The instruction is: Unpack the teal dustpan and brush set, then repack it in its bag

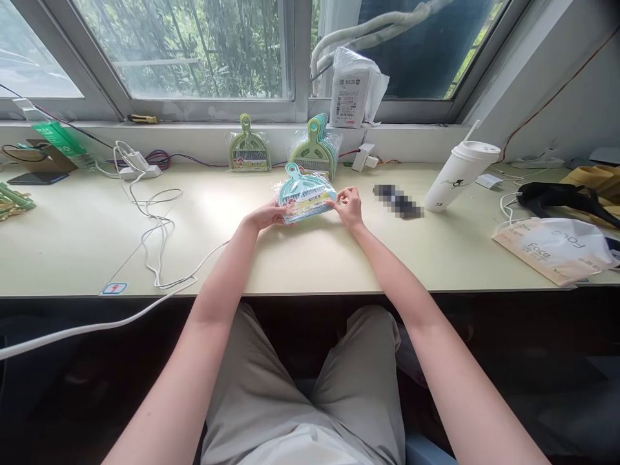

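A light-blue mini dustpan set in clear wrapping, with a yellow and white label, is held between my two hands above the table. My left hand grips its lower left corner. On its right edge, my right hand pinches the wrapping between thumb and fingers. Behind it, a green wrapped dustpan set leans against the wall below the window. Just right of that one, a stack of green and blue wrapped sets stands against the same wall.
A white cup with straw stands at the right, near a paper mask packet and a black strap. White cables cross the left side of the table. A green-labelled bottle lies tilted at the far left.
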`<state>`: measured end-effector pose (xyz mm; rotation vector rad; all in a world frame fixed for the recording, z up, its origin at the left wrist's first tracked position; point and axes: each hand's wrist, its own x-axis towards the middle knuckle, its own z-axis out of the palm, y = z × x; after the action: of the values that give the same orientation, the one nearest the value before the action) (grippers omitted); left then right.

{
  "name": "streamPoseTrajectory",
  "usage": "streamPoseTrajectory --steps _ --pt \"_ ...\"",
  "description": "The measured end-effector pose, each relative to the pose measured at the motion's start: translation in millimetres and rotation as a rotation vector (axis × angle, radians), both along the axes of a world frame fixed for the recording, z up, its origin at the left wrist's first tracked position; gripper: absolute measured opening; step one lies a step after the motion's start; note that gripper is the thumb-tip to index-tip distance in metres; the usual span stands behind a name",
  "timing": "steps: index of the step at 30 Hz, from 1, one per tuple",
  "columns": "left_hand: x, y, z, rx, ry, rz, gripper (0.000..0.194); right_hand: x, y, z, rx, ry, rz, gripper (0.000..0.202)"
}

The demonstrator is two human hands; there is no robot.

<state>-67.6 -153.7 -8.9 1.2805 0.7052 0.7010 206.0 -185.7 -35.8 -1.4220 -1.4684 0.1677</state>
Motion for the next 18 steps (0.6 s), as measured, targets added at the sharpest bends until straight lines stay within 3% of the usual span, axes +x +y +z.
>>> streamPoseTrajectory --steps 3,6,8,14,18 --pt "2 -4 4.0 0.139 0.010 -0.026 0.087 2 1 -1.2 -0.049 0.182 0.022 0.037" --pt "0 -7 8.8 0.245 0.065 -0.069 0.098 5 -1 -2.8 -0.218 0.507 0.249 0.068" --pt "-2 -9 11.4 0.266 0.105 -0.090 0.102 5 -3 -3.3 -0.273 0.623 0.357 0.070" --pt "4 -14 10.2 0.306 0.041 -0.041 0.103 0 1 -2.2 -0.169 0.677 0.220 0.061" --pt "21 -15 3.1 0.298 0.060 0.165 0.125 -2 0 0.4 -0.125 0.669 0.158 0.061"
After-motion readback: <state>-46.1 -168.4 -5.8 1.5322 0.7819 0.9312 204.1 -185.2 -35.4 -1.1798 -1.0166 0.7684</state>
